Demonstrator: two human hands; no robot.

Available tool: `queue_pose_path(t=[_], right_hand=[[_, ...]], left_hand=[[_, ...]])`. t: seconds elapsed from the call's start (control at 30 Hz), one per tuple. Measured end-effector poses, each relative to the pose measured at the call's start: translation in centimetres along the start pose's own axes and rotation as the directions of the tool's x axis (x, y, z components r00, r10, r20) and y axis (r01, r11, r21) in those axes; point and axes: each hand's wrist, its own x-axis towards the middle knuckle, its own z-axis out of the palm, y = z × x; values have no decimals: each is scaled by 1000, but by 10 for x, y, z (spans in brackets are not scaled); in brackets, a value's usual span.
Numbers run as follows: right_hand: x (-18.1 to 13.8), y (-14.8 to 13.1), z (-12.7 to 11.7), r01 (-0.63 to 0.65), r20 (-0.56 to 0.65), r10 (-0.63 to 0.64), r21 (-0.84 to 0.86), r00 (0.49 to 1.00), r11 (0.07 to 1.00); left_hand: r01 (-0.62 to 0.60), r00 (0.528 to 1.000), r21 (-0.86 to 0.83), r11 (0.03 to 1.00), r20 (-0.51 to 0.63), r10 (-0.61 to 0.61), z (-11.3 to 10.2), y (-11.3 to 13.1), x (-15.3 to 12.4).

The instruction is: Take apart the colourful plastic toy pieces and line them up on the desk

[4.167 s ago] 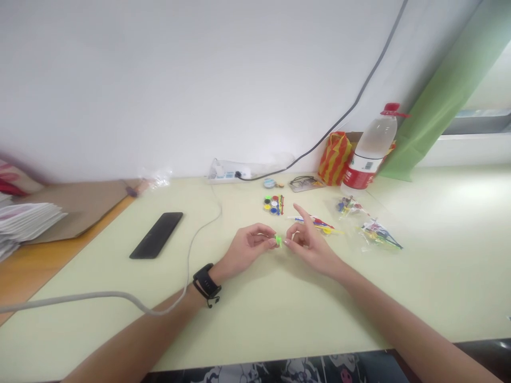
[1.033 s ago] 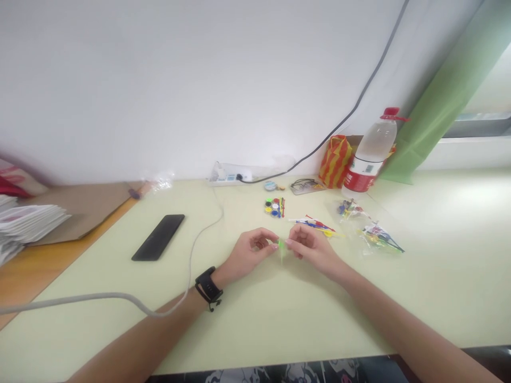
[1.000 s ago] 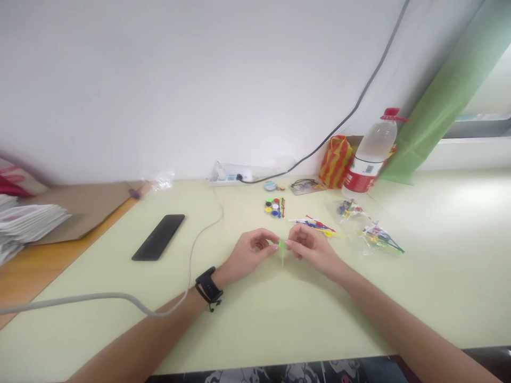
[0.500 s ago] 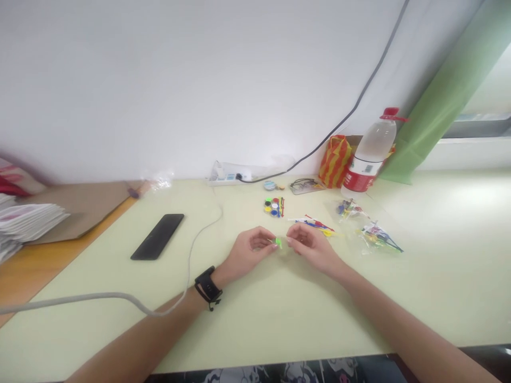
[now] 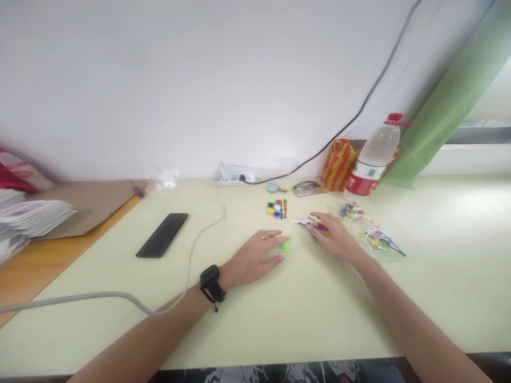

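My left hand (image 5: 257, 256) rests low over the table with thumb and fingers apart. A small bright green plastic piece (image 5: 284, 246) lies at its fingertips, partly covered by them. My right hand (image 5: 335, 238) is spread over a little pile of thin plastic sticks (image 5: 318, 225) in blue, red and white. Its fingertips reach the sticks, and some are hidden under the hand. Behind the hands sits a small set of coloured round discs (image 5: 274, 209), with short thin coloured sticks (image 5: 285, 209) along its right side.
Clear plastic bags (image 5: 379, 239) of coloured parts lie right of my right hand. A large water bottle (image 5: 373, 159) and a striped bag (image 5: 338, 166) stand behind. A black phone (image 5: 162, 235), a grey cable (image 5: 191, 252) and a power strip (image 5: 231, 177) are also on the table.
Both hands were pinching together around the green piece. The left fingers have spread, leaving the piece by the fingertips; the right hand has moved right and forward to the sticks.
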Motion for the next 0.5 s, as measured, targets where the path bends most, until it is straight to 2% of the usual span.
queue_pose_path(t=[0.07,0.17,0.3,0.5], right_hand=[[-5,-5,1,49,100,-46,-37,994,998],[-12,-12,2,96,192,-73,-109,979,989],[-14,-15,1,117,213,-87,-134,973,984],[-12,-16,4,186,228,-165,-77,960,979]], left_hand=[[-35,998,20,999,48,34,2,1,-1],[18,1000,10,1000,24,-19,3,-4,-1],[72,997,28,997,-35,-71,2,-11,2],[111,990,151,982,-97,-97,1,-17,3]])
